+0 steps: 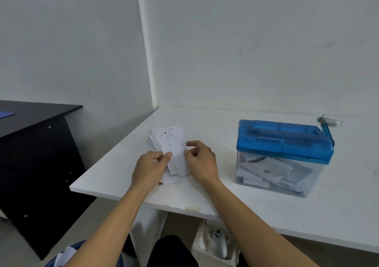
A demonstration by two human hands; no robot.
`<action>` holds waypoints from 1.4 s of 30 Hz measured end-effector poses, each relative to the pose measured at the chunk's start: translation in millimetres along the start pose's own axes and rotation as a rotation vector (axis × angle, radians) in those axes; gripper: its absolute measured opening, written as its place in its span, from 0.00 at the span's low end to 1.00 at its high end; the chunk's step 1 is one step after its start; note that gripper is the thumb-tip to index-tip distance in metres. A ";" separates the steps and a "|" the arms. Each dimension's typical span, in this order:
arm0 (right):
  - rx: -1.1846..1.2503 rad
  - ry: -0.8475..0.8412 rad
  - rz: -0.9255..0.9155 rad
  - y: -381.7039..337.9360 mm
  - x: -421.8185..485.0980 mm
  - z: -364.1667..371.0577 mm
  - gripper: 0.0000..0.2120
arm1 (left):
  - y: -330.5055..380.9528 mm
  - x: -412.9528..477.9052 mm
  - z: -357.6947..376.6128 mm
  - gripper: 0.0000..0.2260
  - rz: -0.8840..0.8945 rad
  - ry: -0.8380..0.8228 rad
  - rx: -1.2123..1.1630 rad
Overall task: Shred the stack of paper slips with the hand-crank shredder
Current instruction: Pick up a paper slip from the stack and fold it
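Observation:
A loose stack of white paper slips (172, 143) lies fanned out on the white table (256, 211), near its left end. My left hand (149, 168) pinches the left edge of the slips between thumb and fingers. My right hand (202, 161) pinches a slip on the right side of the stack. The hand-crank shredder (284, 143) stands to the right, apart from both hands. It has a blue top and a clear bin (272, 176) with pieces of paper inside. Its blue crank (328, 130) sticks up at the far right end.
A dark desk (34, 139) stands to the left of the table, across a gap. The white wall runs close behind the table. Under the table sit a white box (215, 244) and a blue bin (67, 255) with paper in it.

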State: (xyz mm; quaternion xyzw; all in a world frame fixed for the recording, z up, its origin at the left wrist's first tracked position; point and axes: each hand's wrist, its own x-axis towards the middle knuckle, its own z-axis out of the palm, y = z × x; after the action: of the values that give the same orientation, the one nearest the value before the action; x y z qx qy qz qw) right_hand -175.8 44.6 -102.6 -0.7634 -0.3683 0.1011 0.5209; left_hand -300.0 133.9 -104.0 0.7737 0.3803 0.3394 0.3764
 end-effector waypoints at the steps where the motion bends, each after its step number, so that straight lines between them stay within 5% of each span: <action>1: 0.001 -0.005 -0.002 -0.7 -0.6 0.0 0.11 | -0.2 0.6 -0.3 0.11 -0.014 -0.004 -0.013; 12: 0.000 -0.026 0.005 -6.2 -4.0 -3.5 0.18 | 0.4 0.3 -0.2 0.11 -0.087 0.005 -0.076; 24: 0.082 0.023 0.016 -4.7 -3.3 -6.8 0.14 | 1.2 -2.6 -0.6 0.15 -0.094 0.014 -0.026; 32: 0.222 0.052 0.028 -8.4 -5.9 -10.8 0.08 | 1.8 -3.0 3.0 0.18 -0.050 0.155 0.111; 35: 0.274 0.009 0.067 -16.2 -10.4 -16.8 0.09 | 10.7 -9.5 -0.5 0.14 0.095 0.272 0.122; 42: 0.416 0.000 0.008 -56.2 -27.1 -28.4 0.12 | 79.8 -27.2 9.6 0.16 0.124 -0.240 -0.253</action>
State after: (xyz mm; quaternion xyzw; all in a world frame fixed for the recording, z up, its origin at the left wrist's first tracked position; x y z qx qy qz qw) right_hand -205.4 16.6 -47.6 -0.6406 -0.3367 0.1772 0.6670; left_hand -278.7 73.7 -48.1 0.7770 0.2384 0.3125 0.4916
